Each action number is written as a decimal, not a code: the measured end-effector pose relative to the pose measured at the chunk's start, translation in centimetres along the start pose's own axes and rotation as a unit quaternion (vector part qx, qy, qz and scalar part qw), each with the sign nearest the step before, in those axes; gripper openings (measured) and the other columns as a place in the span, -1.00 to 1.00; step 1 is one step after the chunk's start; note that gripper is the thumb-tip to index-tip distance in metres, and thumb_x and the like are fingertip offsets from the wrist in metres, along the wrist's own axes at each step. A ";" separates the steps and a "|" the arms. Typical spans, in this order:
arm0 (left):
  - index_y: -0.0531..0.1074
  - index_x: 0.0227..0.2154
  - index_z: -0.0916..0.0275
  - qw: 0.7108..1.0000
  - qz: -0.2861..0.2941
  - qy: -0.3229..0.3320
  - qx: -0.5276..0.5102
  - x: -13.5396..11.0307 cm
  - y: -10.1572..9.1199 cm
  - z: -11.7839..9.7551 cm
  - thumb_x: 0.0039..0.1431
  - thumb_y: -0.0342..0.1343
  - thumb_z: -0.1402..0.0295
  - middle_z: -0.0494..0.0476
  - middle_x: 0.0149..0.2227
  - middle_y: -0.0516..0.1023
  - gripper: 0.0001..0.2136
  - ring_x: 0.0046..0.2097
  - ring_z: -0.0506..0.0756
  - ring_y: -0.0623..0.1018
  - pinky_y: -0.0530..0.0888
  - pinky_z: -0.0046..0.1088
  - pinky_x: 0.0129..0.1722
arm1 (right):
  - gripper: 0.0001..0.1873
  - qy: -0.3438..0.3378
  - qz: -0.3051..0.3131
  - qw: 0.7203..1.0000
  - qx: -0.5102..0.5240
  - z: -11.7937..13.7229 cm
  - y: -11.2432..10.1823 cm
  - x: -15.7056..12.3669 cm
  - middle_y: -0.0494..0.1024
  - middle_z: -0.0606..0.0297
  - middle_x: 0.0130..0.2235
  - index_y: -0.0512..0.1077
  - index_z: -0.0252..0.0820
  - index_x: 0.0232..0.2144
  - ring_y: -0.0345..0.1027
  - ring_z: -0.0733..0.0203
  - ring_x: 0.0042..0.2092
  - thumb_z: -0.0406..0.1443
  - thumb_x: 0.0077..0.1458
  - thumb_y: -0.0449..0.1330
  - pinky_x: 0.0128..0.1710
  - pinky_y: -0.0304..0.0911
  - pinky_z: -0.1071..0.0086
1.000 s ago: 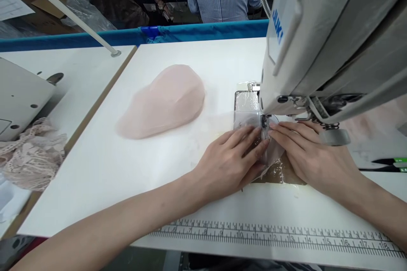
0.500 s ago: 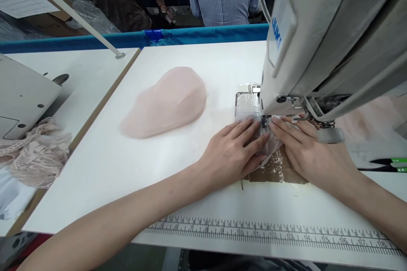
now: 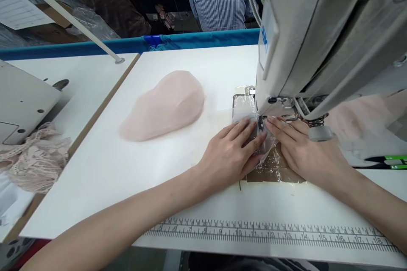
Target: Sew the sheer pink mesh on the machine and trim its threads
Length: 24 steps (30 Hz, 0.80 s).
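My left hand [image 3: 230, 152] lies flat on a thin sheer piece of fabric [image 3: 269, 148], fingers stretched toward the presser foot [image 3: 260, 123] of the grey-white sewing machine [image 3: 318, 38]. My right hand [image 3: 300, 150] presses the same fabric from the right, its fingertips just beside the needle. Both hands are open and flat, touching the fabric on either side of the foot. The fabric lies over the machine's plate [image 3: 244, 101], which is covered in clear film.
A pale pink stack of fabric [image 3: 165, 106] lies on the white table [image 3: 95, 169] to the left. Lace trim [image 3: 32, 156] is heaped at the far left by another machine. A printed ruler [image 3: 270, 235] runs along the front edge. Scissors [image 3: 388, 161] lie at right. People stand behind the blue divider.
Both hands have slid a little farther away along with the fabric, toward the presser foot. The view has shifted slightly.
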State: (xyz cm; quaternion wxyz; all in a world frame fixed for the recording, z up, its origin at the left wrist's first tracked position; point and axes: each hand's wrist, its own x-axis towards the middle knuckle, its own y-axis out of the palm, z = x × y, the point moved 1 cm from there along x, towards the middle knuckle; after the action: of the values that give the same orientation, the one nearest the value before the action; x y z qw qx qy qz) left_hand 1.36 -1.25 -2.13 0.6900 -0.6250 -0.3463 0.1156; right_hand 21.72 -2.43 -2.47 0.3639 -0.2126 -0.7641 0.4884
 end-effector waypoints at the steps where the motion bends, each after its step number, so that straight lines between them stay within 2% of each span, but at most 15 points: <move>1: 0.38 0.09 0.31 1.000 0.002 0.000 0.000 0.0 0.0 0.0 0.36 -0.11 0.19 0.29 0.13 0.40 -0.61 0.20 0.23 0.36 0.42 -0.17 0.11 | -0.58 0.001 0.000 1.000 0.002 0.0 0.0 0.0 0.45 0.10 0.09 0.34 -0.43 0.10 0.37 0.04 -0.02 -0.46 0.20 0.02 0.08 0.12 0.12; 12: 0.36 0.11 0.29 1.000 0.011 -0.006 -0.011 0.0 -0.1 0.0 0.35 -0.10 0.18 0.28 0.15 0.38 -0.60 0.21 0.21 0.35 0.40 -0.17 0.14 | -0.58 0.012 -0.005 1.000 0.006 0.3 -0.2 0.1 0.46 0.06 0.07 0.33 -0.43 0.10 0.38 0.02 -0.02 -0.46 0.20 0.01 0.04 0.20 0.09; 24: 0.35 0.12 0.29 1.000 0.013 -0.003 -0.013 -0.1 0.0 0.1 0.35 -0.10 0.19 0.29 0.16 0.36 -0.60 0.22 0.23 0.33 0.40 -0.15 0.13 | -0.60 0.013 -0.011 1.000 -0.009 0.3 -0.3 0.0 0.48 0.14 0.05 0.37 -0.40 0.08 0.40 0.04 -0.07 -0.45 0.22 -0.02 0.05 0.21 0.10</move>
State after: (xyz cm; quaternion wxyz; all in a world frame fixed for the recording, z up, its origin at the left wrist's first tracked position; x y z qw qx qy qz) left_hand 1.24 -1.23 -2.20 0.6790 -0.6383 -0.3417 0.1218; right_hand 21.49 -2.77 -2.27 0.3771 -0.2135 -0.7664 0.4741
